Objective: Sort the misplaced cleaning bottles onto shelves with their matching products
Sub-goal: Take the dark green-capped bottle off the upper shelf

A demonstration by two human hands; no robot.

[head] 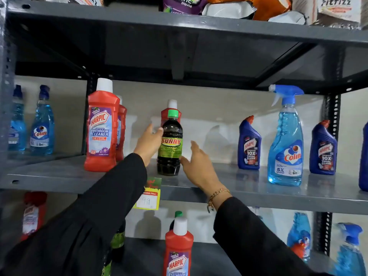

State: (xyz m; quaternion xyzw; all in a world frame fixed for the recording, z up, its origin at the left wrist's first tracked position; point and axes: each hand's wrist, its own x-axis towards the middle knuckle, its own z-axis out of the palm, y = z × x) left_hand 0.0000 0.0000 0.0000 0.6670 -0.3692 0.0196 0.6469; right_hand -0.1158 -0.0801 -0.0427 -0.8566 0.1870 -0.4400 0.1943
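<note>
black sleeves [99,216] reach up to the middle shelf [249,188]. the sunny bottle [171,148] stands upright there, between the left hand [148,144], which holds its upper side, and the right hand [199,166], spread open just beside its bottom.

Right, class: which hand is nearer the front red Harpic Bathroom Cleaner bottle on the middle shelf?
Left. The left hand is just right of the red Harpic bottle, holding the Sunny bottle; the right hand is beyond the Sunny bottle.

Five red Harpic bottles [99,124], five light-blue Colin bottles [284,154], two dark-blue Harpic bottles [249,144], three dark brown bottles [170,162], one yellow price tag [148,200], three grey shelves [239,186].
</note>
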